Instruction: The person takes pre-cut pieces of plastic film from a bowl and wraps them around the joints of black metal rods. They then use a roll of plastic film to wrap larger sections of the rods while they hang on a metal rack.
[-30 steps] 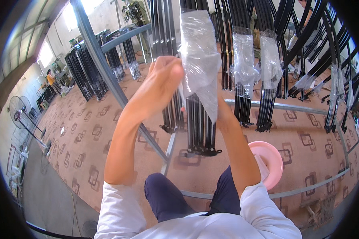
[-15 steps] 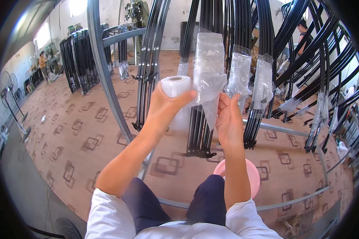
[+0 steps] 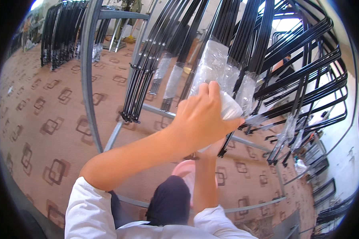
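Observation:
My left hand (image 3: 201, 113) is closed on a roll of clear stretch film (image 3: 231, 107), its fingers over the top and its thumb along the lower end. The roll is against the front of a hanging bundle of black metal bars (image 3: 226, 24). White-looking film (image 3: 213, 59) wraps the bundle's lower part in overlapping layers. Below and behind the left hand is my right hand (image 3: 213, 149). Only its wrist edge and forearm show, so its fingers are hidden. The bundle's lower end is mostly covered by my hands.
More black bar bundles (image 3: 147, 51) hang around, several with film. A grey metal frame (image 3: 87, 71) stands at left, its rails low in front. A pink basin (image 3: 183, 169) sits on the patterned floor by my knee. Another person (image 3: 284, 67) is partly visible behind bars at right.
My left hand has carried the film roll rightward across the front of the wrapped bundle. My right hand has gone behind the left. The view has turned to the right and tilted.

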`<state>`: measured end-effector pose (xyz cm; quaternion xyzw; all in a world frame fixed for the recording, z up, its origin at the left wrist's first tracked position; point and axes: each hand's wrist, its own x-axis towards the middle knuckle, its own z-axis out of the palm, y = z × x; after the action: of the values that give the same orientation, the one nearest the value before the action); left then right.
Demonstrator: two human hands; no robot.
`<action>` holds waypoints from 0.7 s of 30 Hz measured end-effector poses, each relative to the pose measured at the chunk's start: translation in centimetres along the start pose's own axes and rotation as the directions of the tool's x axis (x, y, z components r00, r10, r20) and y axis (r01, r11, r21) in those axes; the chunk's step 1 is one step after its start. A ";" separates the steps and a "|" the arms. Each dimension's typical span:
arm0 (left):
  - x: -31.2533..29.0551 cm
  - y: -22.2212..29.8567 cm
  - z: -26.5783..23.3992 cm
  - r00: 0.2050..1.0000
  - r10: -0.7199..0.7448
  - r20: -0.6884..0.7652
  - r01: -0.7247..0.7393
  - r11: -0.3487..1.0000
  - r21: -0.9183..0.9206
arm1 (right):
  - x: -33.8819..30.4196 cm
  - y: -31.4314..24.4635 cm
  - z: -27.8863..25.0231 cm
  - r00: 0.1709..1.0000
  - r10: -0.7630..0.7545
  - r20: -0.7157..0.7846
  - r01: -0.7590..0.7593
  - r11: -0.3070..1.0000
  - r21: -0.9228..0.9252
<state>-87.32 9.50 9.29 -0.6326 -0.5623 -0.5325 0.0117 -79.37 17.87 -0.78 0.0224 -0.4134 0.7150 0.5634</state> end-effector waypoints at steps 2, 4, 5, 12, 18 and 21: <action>-0.5 -0.6 0.6 0.999 0.011 -0.050 -0.012 1.000 -0.023 | -0.9 -0.4 0.9 0.990 -0.116 0.076 0.128 0.973 -0.191; -0.9 -0.7 1.5 0.997 0.015 -0.080 -0.022 0.997 -0.080 | -2.3 -1.2 2.1 0.952 -0.132 0.277 0.223 0.918 -0.329; -1.0 -0.9 1.4 0.995 0.041 -0.088 -0.054 0.987 -0.153 | -2.5 -2.3 2.2 0.975 -0.065 0.210 0.144 0.911 -0.387; -1.6 -6.2 0.4 0.962 -0.039 -0.269 -0.077 0.909 -0.409 | -1.7 -5.3 4.3 0.999 0.035 -0.030 -0.045 0.874 -0.484; -1.8 -9.9 2.0 0.964 -0.049 0.260 0.254 0.447 -0.857 | -0.6 -6.3 2.9 0.987 0.160 -0.029 -0.159 0.916 -0.369; -2.3 -8.6 2.3 0.984 -0.054 0.169 0.173 0.492 -0.853 | 0.3 -6.6 1.8 0.980 0.167 -0.103 -0.194 0.910 -0.367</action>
<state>-91.58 12.49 1.71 -0.5458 -0.2610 -0.7026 -0.3747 -74.80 17.21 4.29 -0.1490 -0.5230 0.6719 0.5028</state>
